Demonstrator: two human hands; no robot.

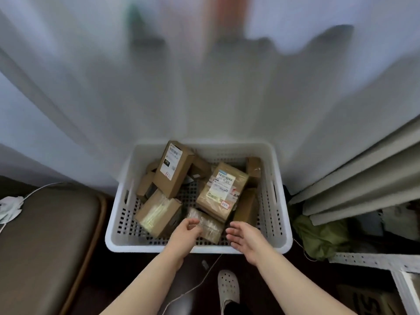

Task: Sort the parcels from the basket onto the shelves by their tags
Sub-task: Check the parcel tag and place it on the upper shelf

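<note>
Both hands empty: left hand (185, 231) loosely curled, right hand (244, 237) flat open, either side of the taped parcel (210, 226) at the white basket's (127, 245) near wall. Basket holds many cardboard parcels (handwritten tags visible on two). Most sorting left, I'd judge.

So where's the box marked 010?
In the head view, the box marked 010 leans at the back left of the white basket, left of the flat labelled parcel.

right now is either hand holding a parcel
No, the left hand and right hand are both open over the basket, gripping nothing.
</note>
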